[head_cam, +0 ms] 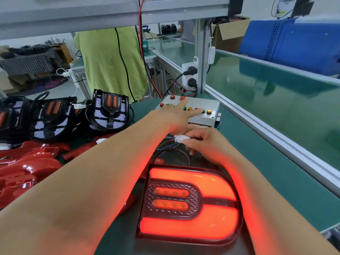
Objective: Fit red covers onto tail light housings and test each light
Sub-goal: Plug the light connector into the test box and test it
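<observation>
A covered tail light (189,205) lies in front of me on the green mat, glowing red with two orange bars lit inside. My left hand (176,116) reaches across to the grey test box (206,107), straight fingers spread over its coloured buttons. My right hand (204,142) pinches a white connector (181,138) with thin coloured wires, just behind the light. Several uncovered black housings (108,111) stand at the left. Loose red covers (27,162) are piled below them.
A person in a green shirt (112,63) stands behind the bench. A power strip (190,76) with plugs is fixed to the aluminium post. A green conveyor belt (276,92) runs along the right, with a blue machine (294,45) and cardboard box beyond.
</observation>
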